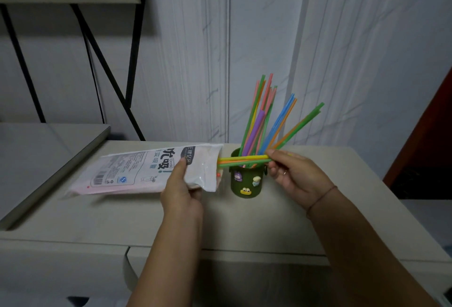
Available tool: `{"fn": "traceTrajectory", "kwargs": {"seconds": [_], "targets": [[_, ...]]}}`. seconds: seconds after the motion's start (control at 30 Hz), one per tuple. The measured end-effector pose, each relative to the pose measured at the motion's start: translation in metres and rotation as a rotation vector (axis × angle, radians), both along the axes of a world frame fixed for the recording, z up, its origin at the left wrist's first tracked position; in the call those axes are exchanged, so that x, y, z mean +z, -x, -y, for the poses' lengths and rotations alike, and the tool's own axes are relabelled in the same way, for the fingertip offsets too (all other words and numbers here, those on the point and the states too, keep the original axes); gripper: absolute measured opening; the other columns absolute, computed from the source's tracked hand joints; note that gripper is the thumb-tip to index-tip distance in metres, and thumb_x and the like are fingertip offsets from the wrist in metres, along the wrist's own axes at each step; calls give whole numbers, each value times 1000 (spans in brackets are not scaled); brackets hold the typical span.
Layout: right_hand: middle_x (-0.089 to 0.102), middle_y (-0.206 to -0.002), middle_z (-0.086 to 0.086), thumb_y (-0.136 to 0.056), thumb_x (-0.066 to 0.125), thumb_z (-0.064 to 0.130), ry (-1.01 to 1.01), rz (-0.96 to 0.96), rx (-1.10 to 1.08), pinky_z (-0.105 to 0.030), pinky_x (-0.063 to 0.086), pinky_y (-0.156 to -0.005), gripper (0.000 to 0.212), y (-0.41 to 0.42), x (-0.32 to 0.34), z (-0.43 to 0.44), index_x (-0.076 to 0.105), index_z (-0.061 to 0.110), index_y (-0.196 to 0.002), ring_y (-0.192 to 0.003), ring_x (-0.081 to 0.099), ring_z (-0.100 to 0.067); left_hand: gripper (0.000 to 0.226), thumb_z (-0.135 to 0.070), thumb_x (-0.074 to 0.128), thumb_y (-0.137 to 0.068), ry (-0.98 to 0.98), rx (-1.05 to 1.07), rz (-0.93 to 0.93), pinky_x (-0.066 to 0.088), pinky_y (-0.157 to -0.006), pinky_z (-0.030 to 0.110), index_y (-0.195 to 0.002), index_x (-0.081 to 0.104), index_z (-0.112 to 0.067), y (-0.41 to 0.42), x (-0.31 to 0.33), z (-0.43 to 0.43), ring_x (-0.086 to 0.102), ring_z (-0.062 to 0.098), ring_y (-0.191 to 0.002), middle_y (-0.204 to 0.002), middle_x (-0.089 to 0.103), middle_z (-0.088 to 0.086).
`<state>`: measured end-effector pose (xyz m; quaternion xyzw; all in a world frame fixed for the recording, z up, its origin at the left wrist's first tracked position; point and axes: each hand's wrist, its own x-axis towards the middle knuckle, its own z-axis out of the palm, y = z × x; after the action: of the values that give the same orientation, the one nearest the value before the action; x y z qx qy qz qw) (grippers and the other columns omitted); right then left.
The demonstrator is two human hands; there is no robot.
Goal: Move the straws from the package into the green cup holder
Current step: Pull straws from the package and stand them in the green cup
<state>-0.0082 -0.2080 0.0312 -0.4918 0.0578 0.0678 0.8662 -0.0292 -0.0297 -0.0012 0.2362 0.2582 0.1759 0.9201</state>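
Hands are both occupied: the white printed plastic package [137, 172] is gripped by the left hand [182, 191], and several thin coloured plastic straws [244, 159], half drawn out towards 3 o'clock, are pinched by the right hand [296, 177] across the dark green cup holder [245, 182]. Next, they must be pulled clear, upended and lowered in.

The package [146, 172] lies on the table [244, 221], left of the cup holder [247, 181]; straws [266, 123] stand in it.

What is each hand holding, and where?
Left hand grips the white printed plastic straw package near its open end. Right hand pinches a bunch of yellow, orange and green straws by their protruding ends.
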Motion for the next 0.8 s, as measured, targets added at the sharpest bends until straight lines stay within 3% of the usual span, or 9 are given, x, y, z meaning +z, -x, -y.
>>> {"fn": "traceTrajectory", "kwargs": {"seconds": [0.07, 0.13, 0.2, 0.3, 0.37, 0.43, 0.57, 0.73, 0.8], "targets": [[52, -64, -7, -88, 55, -2, -53, -8, -3, -11, 44, -41, 11, 0, 0, -1, 58, 0, -77, -41, 52, -5, 42, -6, 66, -85, 27, -1, -8, 61, -63, 45, -126, 56, -11, 0, 2, 0, 68, 20, -90, -119, 67, 7], [55, -68, -8, -88, 55, -1, -135, -15, 20, -12, 45, -42, 7, 1, -1, -8, 59, 0, -82, -44, 54, -5, 37, -5, 64, -86, 34, 2, -18, 56, -41, 34, -122, 57, -11, 0, 4, 1, 67, 17, -78, -113, 67, 7], [59, -68, -7, -88, 54, -1, -191, -18, 66, -13, 47, -45, 7, 4, -5, -19, 61, -1, -85, -47, 57, -5, 30, -4, 62, -87, 40, -14, -17, 50, -34, 27, -116, 58, -12, 1, 4, 6, 67, 14, -66, -103, 67, 5], [61, -74, -6, -88, 55, -3, -171, -14, 109, -14, 51, -50, 10, 9, -12, -37, 62, -4, -94, -52, 61, -6, 35, -5, 65, -85, 22, -48, -23, 55, -40, 29, -119, 60, -11, 2, 2, 14, 67, 14, -71, -94, 68, 3], [59, -76, -7, -87, 56, -2, -118, 6, 86, -15, 52, -52, 15, 11, -14, -43, 61, -6, -101, -52, 61, -6, 40, -6, 66, -84, 5, -52, -38, 59, -57, 30, -123, 60, -9, 1, 0, 16, 66, 14, -76, -98, 69, 2], [58, -71, -8, -88, 55, -1, -67, 34, 41, -15, 51, -50, 10, 10, -12, -42, 62, -5, -94, -50, 59, -6, 40, -6, 66, -84, 17, -35, -37, 58, -65, 32, -124, 59, -10, 0, 0, 14, 67, 14, -79, -106, 70, 4], [59, -63, -7, -89, 55, 1, -41, 43, -45, -15, 51, -48, 8, 6, -3, -23, 61, -4, -86, -44, 59, -6, 37, -5, 65, -85, 55, 13, -22, 59, -50, 34, -120, 56, -14, 0, 2, 3, 66, 15, -80, -116, 66, 6], [63, -51, 1, -90, 55, 5, -50, 62, -78, -15, 50, -46, 11, 2, -2, -8, 61, 0, -82, -45, 59, -4, 46, -5, 65, -85, 60, 22, -27, 57, -43, 36, -129, 54, -12, -1, 1, 0, 66, 16, -79, -121, 66, 7], [64, -55, 1, -90, 55, 4, -81, 74, -52, -15, 50, -48, 7, 3, -3, -13, 60, 1, -86, -47, 60, -4, 47, -4, 65, -85, 60, 12, -24, 56, -41, 35, -130, 55, -10, -1, 1, 3, 66, 17, -80, -121, 66, 8]]}}
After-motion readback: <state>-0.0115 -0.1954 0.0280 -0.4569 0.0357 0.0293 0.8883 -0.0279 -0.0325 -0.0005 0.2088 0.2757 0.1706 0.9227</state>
